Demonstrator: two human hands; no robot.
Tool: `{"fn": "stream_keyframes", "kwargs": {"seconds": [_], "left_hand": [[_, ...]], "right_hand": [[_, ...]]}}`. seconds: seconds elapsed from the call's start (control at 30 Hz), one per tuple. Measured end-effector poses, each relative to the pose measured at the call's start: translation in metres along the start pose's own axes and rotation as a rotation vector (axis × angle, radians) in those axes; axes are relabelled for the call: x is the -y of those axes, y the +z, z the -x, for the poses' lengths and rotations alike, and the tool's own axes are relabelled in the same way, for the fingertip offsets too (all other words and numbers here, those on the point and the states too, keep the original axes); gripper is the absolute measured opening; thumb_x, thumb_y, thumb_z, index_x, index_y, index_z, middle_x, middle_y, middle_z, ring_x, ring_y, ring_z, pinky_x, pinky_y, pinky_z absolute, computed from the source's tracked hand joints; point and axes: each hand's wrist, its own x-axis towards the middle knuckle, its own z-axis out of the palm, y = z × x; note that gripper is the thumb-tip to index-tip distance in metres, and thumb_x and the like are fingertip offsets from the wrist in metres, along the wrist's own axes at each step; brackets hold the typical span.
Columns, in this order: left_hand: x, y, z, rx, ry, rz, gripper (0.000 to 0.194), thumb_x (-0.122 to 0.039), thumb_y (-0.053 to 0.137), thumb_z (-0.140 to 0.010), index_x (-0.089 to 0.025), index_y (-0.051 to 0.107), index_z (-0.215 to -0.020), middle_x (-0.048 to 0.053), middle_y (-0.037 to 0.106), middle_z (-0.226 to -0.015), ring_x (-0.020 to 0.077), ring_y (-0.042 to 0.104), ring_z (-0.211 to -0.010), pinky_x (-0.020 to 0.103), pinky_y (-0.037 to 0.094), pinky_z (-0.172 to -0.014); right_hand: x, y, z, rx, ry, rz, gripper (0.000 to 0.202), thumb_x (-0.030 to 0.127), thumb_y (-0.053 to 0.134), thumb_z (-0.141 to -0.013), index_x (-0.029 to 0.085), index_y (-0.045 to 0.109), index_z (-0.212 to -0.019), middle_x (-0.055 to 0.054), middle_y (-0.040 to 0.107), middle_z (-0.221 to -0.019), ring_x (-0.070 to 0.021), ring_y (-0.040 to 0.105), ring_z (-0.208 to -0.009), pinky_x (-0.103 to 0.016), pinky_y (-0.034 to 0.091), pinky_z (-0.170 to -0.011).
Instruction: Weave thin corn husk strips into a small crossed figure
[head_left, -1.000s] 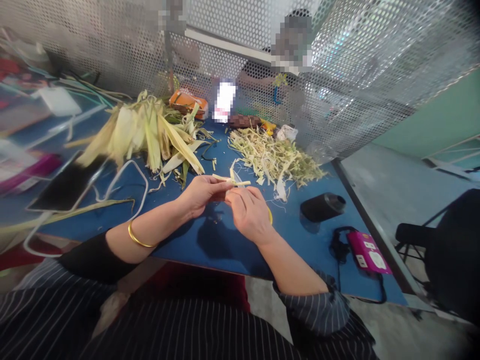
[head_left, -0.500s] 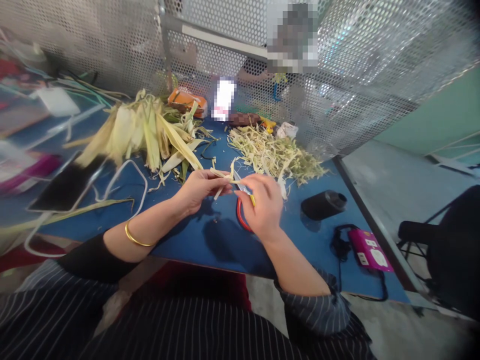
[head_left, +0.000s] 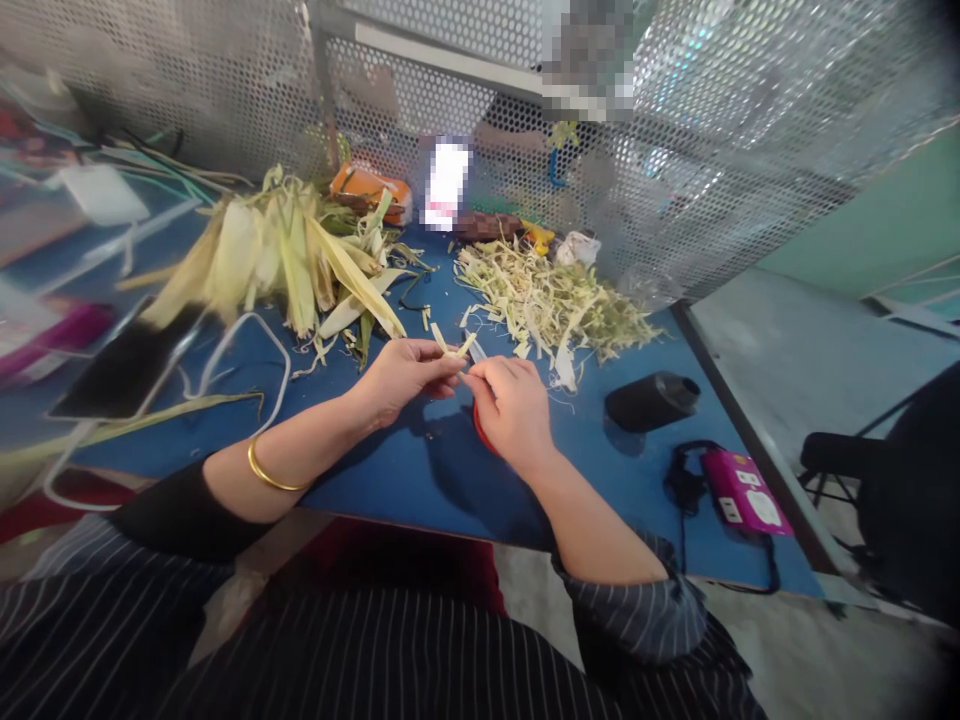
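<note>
Between the thumb and fingers of my left hand are thin pale strips of corn husk, crossed or folded at the fingertips. My right hand meets it there, its thumb and index finger pinched on the same husk. A pair of scissors shows under my right hand, with blades pointing away and part of a red handle; my hand covers the rest, so whether it touches them is unclear. A heap of shredded husk lies beyond my right hand. Whole corn husks are piled beyond my left.
On the blue table a black cylinder and a magenta box with a black cord lie to the right. A dark phone or tablet and white cable are left. A perforated metal screen stands behind a lit phone.
My right hand has shifted slightly left and its fingers have closed on the husk strip. The strip's ends now point up and away. The view has tilted down slightly.
</note>
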Motion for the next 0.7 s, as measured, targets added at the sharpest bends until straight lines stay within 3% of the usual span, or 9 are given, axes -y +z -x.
{"fn": "stream_keyframes", "kwargs": {"seconds": [0.17, 0.27, 0.33, 0.4, 0.5, 0.57, 0.7], "left_hand": [[0.0, -0.003, -0.003, -0.038, 0.029, -0.023, 0.028, -0.037, 0.075, -0.067, -0.011, 0.07, -0.078, 0.003, 0.064, -0.064, 0.0085, 0.057, -0.053, 0.023, 0.05, -0.058], [-0.002, -0.005, -0.003, 0.022, 0.033, -0.074, 0.027, -0.036, 0.074, -0.068, -0.012, 0.07, -0.08, 0.002, 0.063, -0.062, 0.0087, 0.056, -0.052, 0.023, 0.049, -0.056], [-0.003, -0.005, -0.001, 0.124, 0.024, -0.124, 0.025, -0.036, 0.074, -0.068, -0.013, 0.07, -0.078, 0.002, 0.061, -0.06, 0.0089, 0.055, -0.051, 0.023, 0.049, -0.055], [-0.003, -0.004, 0.002, 0.255, -0.007, -0.165, 0.024, -0.036, 0.073, -0.068, -0.013, 0.071, -0.075, 0.002, 0.06, -0.059, 0.0097, 0.055, -0.051, 0.024, 0.048, -0.054], [-0.003, -0.001, 0.005, 0.398, -0.053, -0.196, 0.024, -0.037, 0.073, -0.067, -0.014, 0.071, -0.072, 0.001, 0.059, -0.057, 0.0106, 0.056, -0.052, 0.024, 0.049, -0.055], [-0.002, 0.0, 0.005, 0.421, -0.072, -0.202, 0.027, -0.04, 0.072, -0.069, -0.014, 0.07, -0.071, 0.002, 0.06, -0.057, 0.0109, 0.056, -0.052, 0.025, 0.049, -0.055], [0.002, 0.003, 0.004, 0.351, -0.094, -0.205, 0.035, -0.047, 0.067, -0.072, -0.014, 0.066, -0.065, 0.002, 0.06, -0.055, 0.0104, 0.055, -0.047, 0.023, 0.048, -0.051]], "right_hand": [[0.003, -0.004, 0.001, 0.004, -0.06, -0.033, 0.021, 0.025, 0.046, -0.091, 0.019, 0.056, -0.074, -0.001, 0.062, -0.069, -0.0142, 0.055, -0.068, -0.032, 0.038, -0.08], [0.002, -0.011, -0.001, -0.034, -0.019, -0.098, 0.019, 0.027, 0.049, -0.09, 0.02, 0.06, -0.077, -0.001, 0.063, -0.073, -0.0148, 0.057, -0.072, -0.034, 0.038, -0.084], [-0.002, -0.015, -0.003, -0.102, 0.094, -0.188, 0.016, 0.032, 0.053, -0.088, 0.021, 0.064, -0.087, -0.004, 0.065, -0.083, -0.0171, 0.059, -0.082, -0.035, 0.04, -0.085], [-0.006, -0.018, -0.005, -0.09, 0.253, -0.337, 0.021, 0.038, 0.057, -0.084, 0.021, 0.067, -0.091, -0.005, 0.065, -0.09, -0.0185, 0.059, -0.086, -0.035, 0.043, -0.082], [-0.01, -0.015, -0.007, 0.166, 0.483, -0.722, 0.026, 0.042, 0.058, -0.081, 0.019, 0.069, -0.078, -0.003, 0.064, -0.076, -0.0155, 0.058, -0.071, -0.032, 0.045, -0.071], [-0.009, -0.011, -0.007, 0.265, 0.59, -0.966, 0.024, 0.041, 0.063, -0.077, 0.018, 0.068, -0.073, -0.001, 0.063, -0.068, -0.0128, 0.056, -0.062, -0.029, 0.044, -0.064], [-0.006, -0.004, -0.008, 0.144, 0.692, -1.085, 0.019, 0.036, 0.07, -0.068, 0.018, 0.067, -0.07, 0.001, 0.061, -0.063, -0.0107, 0.052, -0.057, -0.026, 0.042, -0.057]]}}
